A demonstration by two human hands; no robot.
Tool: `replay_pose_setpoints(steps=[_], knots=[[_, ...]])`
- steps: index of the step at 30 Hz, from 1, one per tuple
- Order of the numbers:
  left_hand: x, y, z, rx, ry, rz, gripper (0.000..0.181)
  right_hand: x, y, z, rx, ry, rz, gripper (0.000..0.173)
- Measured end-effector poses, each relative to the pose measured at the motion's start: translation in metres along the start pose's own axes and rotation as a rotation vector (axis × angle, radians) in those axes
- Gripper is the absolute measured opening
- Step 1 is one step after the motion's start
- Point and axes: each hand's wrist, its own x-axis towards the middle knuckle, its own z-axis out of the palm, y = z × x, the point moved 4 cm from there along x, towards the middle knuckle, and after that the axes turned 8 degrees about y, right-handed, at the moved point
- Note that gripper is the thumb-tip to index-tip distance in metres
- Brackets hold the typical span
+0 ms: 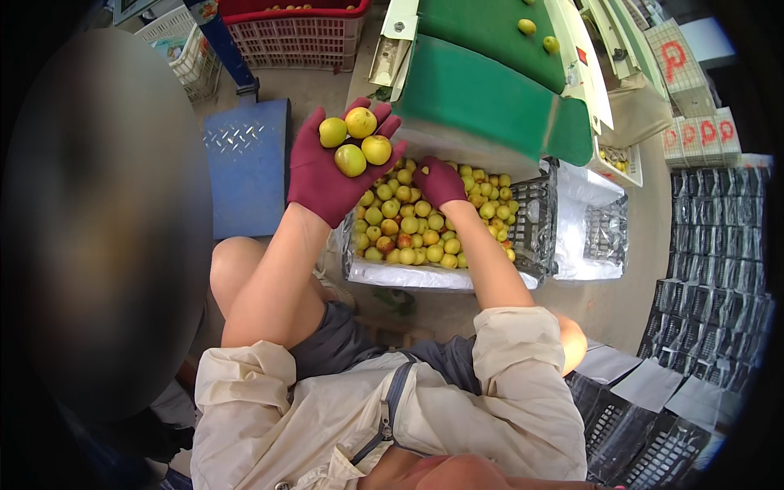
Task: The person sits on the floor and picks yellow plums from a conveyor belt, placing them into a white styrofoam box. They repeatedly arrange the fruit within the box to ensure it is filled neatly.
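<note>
Several round yellow-green fruits (350, 160) rest in the upturned palm of my left hand (334, 168), which wears a maroon glove. This hand is raised over the left back corner of a black plastic crate (531, 226) lined with white film. Many more such fruits (422, 236), some blushed red, fill most of the crate. My right hand (440, 182), in a matching glove, is down among them near the back with its fingers curled. A small pale spot shows at its fingers; whether it grips a fruit is hidden.
A green conveyor belt (490, 43) carrying a few fruits ends in a green flap (478, 101) above the crate. To the left lie a blue platform scale (248, 165) and a red-rimmed crate (294, 43). Stacked black crates (716, 245) line the right; a blurred dark shape covers the far left.
</note>
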Motion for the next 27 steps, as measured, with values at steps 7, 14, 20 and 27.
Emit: replay_pose_setpoints(steps=[7,14,20,27], knots=[[0.002,-0.002,0.0,-0.003,0.0,-0.039,0.047,0.02,-0.044,0.034,-0.159,-0.136,-0.051,0.04],[-0.005,0.006,0.0,-0.008,0.003,-0.03,0.049,0.024,-0.041,0.037,-0.116,-0.059,0.002,0.037],[-0.007,-0.003,-0.001,0.0,0.007,-0.053,0.047,-0.06,-0.018,-0.02,1.924,-0.408,0.423,0.029],[-0.009,-0.031,-0.011,-0.159,0.057,0.009,0.046,-0.079,-0.093,-0.073,2.355,0.116,0.195,0.024]])
